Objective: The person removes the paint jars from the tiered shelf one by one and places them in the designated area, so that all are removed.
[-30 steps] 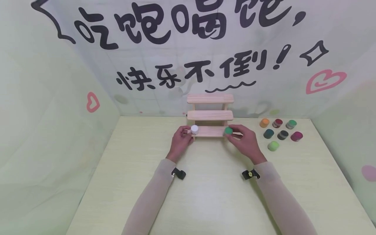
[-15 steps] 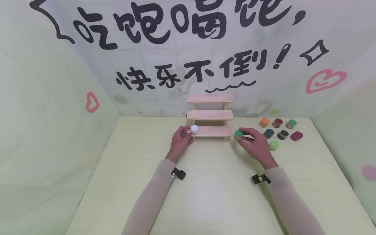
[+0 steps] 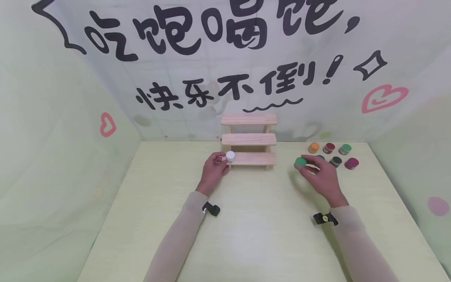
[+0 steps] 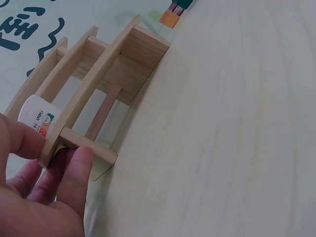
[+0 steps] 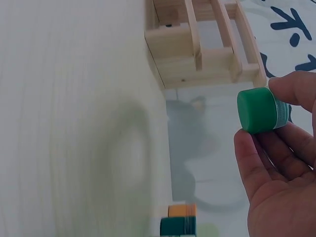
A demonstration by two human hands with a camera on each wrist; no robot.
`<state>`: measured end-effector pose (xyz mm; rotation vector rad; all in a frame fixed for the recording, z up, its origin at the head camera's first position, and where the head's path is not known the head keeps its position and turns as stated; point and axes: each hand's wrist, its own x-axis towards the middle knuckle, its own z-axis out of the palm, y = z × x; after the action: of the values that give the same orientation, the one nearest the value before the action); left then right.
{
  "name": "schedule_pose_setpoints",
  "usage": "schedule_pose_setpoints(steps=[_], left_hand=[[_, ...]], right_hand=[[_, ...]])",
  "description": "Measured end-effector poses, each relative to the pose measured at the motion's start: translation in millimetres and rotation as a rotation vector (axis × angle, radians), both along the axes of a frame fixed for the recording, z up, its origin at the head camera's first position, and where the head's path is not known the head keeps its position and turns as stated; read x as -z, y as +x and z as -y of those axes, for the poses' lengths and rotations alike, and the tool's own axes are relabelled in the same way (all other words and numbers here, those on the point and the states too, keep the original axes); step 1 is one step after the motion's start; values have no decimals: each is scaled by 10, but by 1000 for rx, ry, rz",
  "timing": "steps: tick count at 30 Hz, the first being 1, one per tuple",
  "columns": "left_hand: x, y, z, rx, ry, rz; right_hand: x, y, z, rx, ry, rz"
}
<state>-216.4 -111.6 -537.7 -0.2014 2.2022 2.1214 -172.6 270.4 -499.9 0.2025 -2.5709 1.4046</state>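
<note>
A small three-tier wooden step rack (image 3: 249, 139) stands against the back wall. On the left end of its lowest shelf sits a white paint jar (image 3: 230, 156), with "deli" on its label in the left wrist view. My left hand (image 3: 213, 170) grips that shelf end, with a finger on top beside the jar (image 4: 37, 116) and others below. To the right of the rack, my right hand (image 3: 322, 178) pinches a green-capped paint jar (image 5: 259, 109) between thumb and fingers, held above the table.
Several paint jars stand at the back right, among them an orange one (image 3: 313, 147), a dark red one (image 3: 329, 148), another green one (image 3: 345, 149), a black one (image 3: 336, 161) and a magenta one (image 3: 351, 163). My right hand partly covers a teal one (image 3: 320, 157).
My right hand has moved right, from the right end of the lowest shelf toward the other jars, carrying the green-capped paint jar. The left hand stays on the rack. The head view shifts slightly.
</note>
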Motion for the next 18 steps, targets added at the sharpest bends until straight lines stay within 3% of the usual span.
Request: schedule_pose_setpoints(steps=[11,18], left_hand=[[17,-9,25,-12,24,15],[24,-7,15,-15,30,13]], right_hand=[[-86,97,-343,77,-28,6],[-76,175,-517,142,18,40]])
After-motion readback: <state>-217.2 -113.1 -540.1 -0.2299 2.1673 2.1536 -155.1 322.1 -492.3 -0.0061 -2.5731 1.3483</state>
